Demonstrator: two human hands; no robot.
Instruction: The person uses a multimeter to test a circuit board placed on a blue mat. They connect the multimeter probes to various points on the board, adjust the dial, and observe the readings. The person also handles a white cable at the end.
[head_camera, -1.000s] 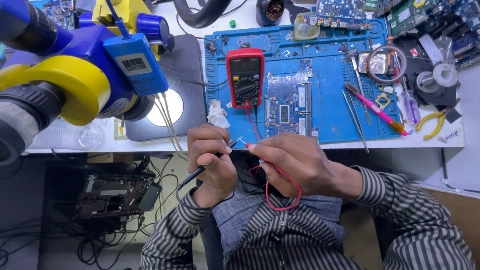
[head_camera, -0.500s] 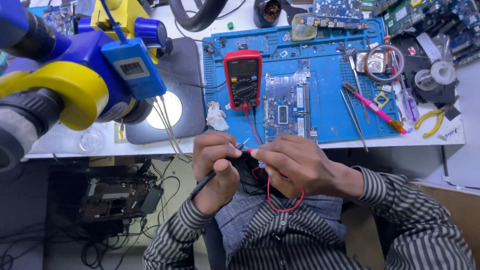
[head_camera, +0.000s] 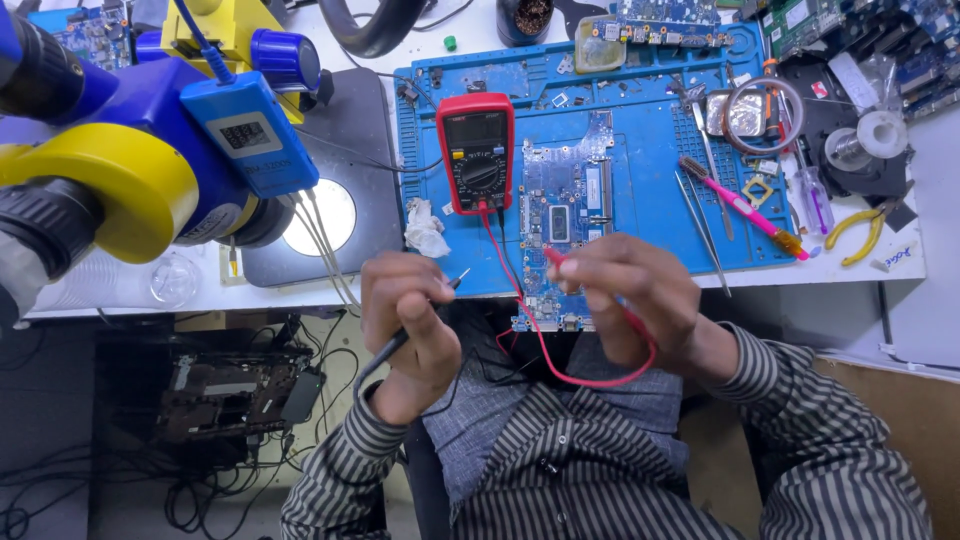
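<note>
Left hand (head_camera: 408, 310) closed around thin black multimeter probe (head_camera: 420, 318), fingers curled tight on its shaft, metal tip poking out up-right past the fingertips, black lead trailing down-left below the wrist. Right hand (head_camera: 628, 300) pinched shut on slim red multimeter probe (head_camera: 556, 256), tip pointing left toward the other hand; red lead (head_camera: 590, 378) loops under the right wrist and runs back up. Both hands held just off the near desk edge, over the lap, probe tips near each other but apart.

Red-cased digital multimeter with black dial (head_camera: 477, 153) lies flat on blue silicone repair mat (head_camera: 640, 110), both leads plugged in at its bottom edge. Just right of it, bare silver-grey laptop circuit board (head_camera: 565, 200) flat on the mat, its near end under the right hand's fingers; contact cannot be told. Crumpled white tissue (head_camera: 425, 229) at the mat's left edge. Pink-handled brush (head_camera: 740, 205) and steel tweezers (head_camera: 703, 228) lie right of the board, yellow-handled pliers (head_camera: 862, 232) further right off the mat. Blue and yellow microscope head (head_camera: 150, 150) fills upper left, above a lit round white lamp disc (head_camera: 320, 215) on a black base. Striped shirt sleeves on both arms.
</note>
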